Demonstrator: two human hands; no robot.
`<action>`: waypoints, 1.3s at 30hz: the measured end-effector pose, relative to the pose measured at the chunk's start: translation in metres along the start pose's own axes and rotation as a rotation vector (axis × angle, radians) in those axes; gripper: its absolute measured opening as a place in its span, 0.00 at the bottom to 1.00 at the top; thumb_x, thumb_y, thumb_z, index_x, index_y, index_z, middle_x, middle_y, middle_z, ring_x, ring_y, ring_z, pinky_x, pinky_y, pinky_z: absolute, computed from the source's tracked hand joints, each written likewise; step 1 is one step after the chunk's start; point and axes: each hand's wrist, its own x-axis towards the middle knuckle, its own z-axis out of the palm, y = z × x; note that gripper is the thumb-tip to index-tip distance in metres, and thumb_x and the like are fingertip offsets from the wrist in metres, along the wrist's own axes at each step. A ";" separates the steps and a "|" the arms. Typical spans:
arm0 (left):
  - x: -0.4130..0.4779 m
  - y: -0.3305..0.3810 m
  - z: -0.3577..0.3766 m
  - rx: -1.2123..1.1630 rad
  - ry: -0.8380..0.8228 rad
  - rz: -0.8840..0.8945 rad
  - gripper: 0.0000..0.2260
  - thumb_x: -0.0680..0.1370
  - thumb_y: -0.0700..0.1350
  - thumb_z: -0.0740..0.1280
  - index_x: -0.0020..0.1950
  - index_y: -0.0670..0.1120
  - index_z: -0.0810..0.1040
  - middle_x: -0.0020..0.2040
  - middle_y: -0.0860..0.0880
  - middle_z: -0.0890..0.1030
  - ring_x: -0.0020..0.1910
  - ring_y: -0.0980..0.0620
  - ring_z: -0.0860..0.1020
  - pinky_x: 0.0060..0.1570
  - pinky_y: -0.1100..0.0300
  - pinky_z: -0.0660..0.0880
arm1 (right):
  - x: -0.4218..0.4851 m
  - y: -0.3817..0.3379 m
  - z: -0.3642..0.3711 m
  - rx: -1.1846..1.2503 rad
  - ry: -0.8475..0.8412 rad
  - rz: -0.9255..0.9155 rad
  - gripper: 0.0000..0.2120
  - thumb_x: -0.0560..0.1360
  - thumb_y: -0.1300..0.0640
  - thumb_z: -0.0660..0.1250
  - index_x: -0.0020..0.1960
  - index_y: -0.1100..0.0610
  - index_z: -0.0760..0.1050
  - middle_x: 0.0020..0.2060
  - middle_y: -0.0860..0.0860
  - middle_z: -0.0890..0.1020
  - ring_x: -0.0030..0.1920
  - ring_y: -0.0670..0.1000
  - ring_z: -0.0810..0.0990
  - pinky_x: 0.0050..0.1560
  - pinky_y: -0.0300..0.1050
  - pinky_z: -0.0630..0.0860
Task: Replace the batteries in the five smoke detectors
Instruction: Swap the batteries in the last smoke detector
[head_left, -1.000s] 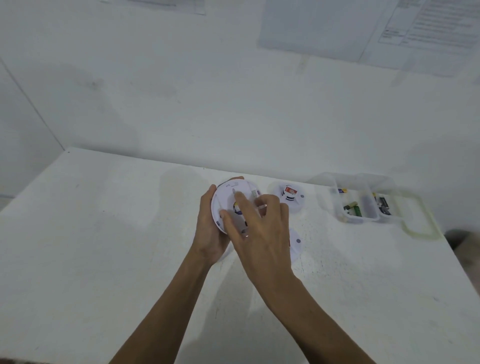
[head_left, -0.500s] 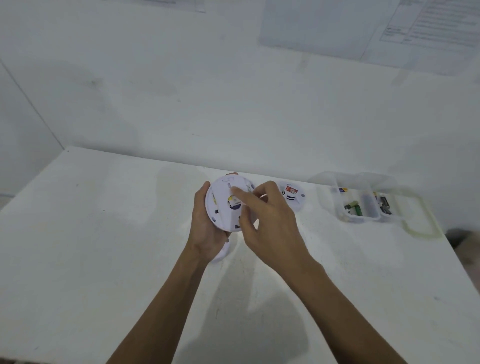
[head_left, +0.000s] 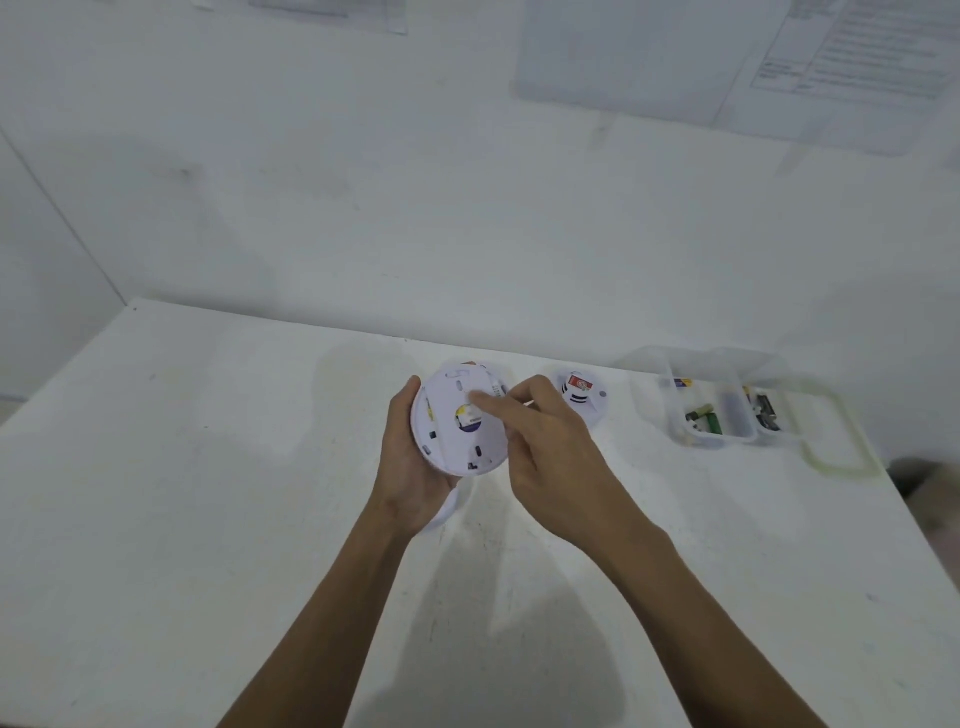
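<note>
My left hand (head_left: 410, 467) grips a round white smoke detector (head_left: 452, 431) by its left rim and holds it above the table, its back turned toward me. The back shows a yellow-and-purple label in a round opening and several slots. My right hand (head_left: 545, 447) is at the detector's right rim with fingers curled round it, and the index fingertip lies on the back near the label. A second smoke detector (head_left: 577, 397) with a red label sits on the table just right of my hands.
A clear plastic box (head_left: 727, 436) holding green and black batteries stands at the right on the white table (head_left: 208, 493), its lid (head_left: 836, 457) beside it. A white round part (head_left: 448, 512) lies under my left hand. A wall runs close behind.
My right hand has slid from covering the detector's back to its right rim, uncovering the label. The detector has shifted slightly left in my left hand.
</note>
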 end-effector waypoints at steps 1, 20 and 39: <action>-0.001 0.002 0.002 0.024 0.001 -0.005 0.27 0.82 0.57 0.47 0.58 0.46 0.83 0.57 0.43 0.82 0.54 0.46 0.82 0.54 0.52 0.78 | -0.001 -0.001 0.000 0.000 -0.002 0.009 0.23 0.74 0.62 0.52 0.66 0.57 0.76 0.52 0.54 0.73 0.48 0.49 0.75 0.42 0.32 0.69; -0.012 0.039 0.019 0.871 0.011 0.221 0.11 0.82 0.49 0.60 0.59 0.57 0.79 0.55 0.57 0.82 0.55 0.55 0.80 0.43 0.59 0.80 | -0.012 0.007 -0.015 1.061 0.092 0.533 0.11 0.81 0.57 0.58 0.60 0.59 0.74 0.56 0.56 0.82 0.57 0.58 0.81 0.54 0.62 0.79; -0.017 0.035 0.014 0.901 0.043 0.239 0.11 0.81 0.44 0.63 0.60 0.53 0.79 0.54 0.56 0.83 0.52 0.55 0.82 0.52 0.53 0.80 | -0.015 0.021 -0.016 1.235 0.038 0.544 0.18 0.80 0.65 0.58 0.68 0.55 0.71 0.58 0.55 0.81 0.58 0.58 0.81 0.54 0.68 0.76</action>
